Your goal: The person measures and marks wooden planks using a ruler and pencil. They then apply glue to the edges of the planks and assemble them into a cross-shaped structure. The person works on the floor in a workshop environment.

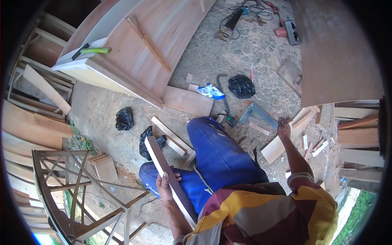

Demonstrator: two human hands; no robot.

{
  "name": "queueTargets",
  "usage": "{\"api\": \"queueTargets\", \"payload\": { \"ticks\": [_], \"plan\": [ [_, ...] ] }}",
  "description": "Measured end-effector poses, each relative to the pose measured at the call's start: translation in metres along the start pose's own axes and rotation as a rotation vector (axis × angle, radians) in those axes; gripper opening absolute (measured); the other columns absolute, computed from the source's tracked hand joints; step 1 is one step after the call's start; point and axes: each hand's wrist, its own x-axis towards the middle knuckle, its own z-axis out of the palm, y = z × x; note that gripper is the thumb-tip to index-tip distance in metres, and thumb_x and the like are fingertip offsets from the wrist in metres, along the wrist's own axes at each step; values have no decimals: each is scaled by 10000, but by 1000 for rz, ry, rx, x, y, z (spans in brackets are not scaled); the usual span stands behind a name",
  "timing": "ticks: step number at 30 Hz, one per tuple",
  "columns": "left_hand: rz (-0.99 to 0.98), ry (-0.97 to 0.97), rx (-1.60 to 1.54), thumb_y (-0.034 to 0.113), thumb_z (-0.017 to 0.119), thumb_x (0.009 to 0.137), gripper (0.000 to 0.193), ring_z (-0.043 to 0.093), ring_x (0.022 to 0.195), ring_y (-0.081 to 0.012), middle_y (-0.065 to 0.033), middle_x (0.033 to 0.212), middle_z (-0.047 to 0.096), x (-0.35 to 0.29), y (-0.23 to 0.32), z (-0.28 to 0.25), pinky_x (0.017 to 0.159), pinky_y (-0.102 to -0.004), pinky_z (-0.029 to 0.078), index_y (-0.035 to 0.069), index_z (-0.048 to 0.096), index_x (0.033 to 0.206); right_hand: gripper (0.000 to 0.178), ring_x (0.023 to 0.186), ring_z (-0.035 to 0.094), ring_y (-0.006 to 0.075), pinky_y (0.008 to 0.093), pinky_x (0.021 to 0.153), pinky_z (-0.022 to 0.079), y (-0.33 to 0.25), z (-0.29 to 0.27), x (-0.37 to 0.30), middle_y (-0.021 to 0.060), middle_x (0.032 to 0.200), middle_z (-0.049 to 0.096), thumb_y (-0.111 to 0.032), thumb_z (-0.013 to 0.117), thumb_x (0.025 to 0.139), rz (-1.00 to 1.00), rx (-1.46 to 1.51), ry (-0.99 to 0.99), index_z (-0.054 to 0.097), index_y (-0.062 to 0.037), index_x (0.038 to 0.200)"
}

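Note:
My left hand point(165, 185) is wrapped round a long squared wooden batten point(167, 171), which slants across my left thigh toward my body. Out to the right, my right hand point(283, 127) has its fingers curled together at the end of a grey metal square point(263, 115). Whether it grips the square or something small is hidden by the fingers. Just beyond that hand, a pale board point(275, 148) lies on the ground with a wooden strip point(304, 119) on it. A short wood offcut point(258, 128) lies beside the square.
A large plywood piece point(141, 61) stands ahead left, with a green-handled hammer point(96, 50) on its edge. Black plastic bags point(241, 86), a handsaw point(230, 24) and a red power tool point(286, 32) lie on the ground. A wooden frame point(77, 196) stands left; a plywood sheet point(339, 53) right.

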Motion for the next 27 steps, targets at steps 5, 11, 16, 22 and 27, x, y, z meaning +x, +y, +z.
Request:
{"api": "queueTargets", "payload": {
  "ticks": [5, 11, 16, 22, 27],
  "plan": [
    [46, -5, 88, 258, 596, 998, 366, 706, 759, -211, -137, 914, 682, 6, 7, 10, 685, -321, 613, -56, 600, 1187, 351, 798, 645, 180, 327, 725, 525, -92, 82, -71, 79, 901, 677, -273, 496, 1044, 363, 541, -490, 589, -54, 1302],
    [126, -49, 183, 279, 613, 983, 379, 666, 895, -160, -63, 955, 686, 9, 3, 22, 804, -279, 513, 24, 603, 1263, 493, 1199, 608, 309, 416, 962, 505, -296, 13, -75, 204, 1335, 607, -347, 482, 1041, -482, 256, -803, 475, -58, 1440],
    [225, -107, 634, 335, 673, 906, 515, 663, 987, -329, -197, 1022, 689, 16, 8, 44, 861, -414, 494, 8, 577, 1293, 492, 1119, 639, 335, 416, 867, 553, -388, -27, -76, 211, 1322, 577, -279, 600, 977, -940, 440, -703, 536, -46, 1406],
    [327, -248, 744, 303, 701, 858, 527, 637, 1050, -456, -295, 1116, 655, -6, -3, 60, 868, -482, 505, -28, 564, 1245, 548, 1129, 612, 361, 474, 936, 521, -461, -67, -142, 144, 1292, 613, -226, 792, 786, -1589, -77, -985, 633, -97, 1294],
    [237, -349, 556, 327, 701, 917, 590, 671, 1048, -384, -262, 1137, 675, -46, -1, 33, 880, -439, 525, -30, 532, 1355, 572, 1039, 638, 302, 429, 856, 557, -438, -54, -145, 76, 1254, 634, -146, 809, 696, -1707, -154, -1031, 662, -114, 1248]
  ]
}}
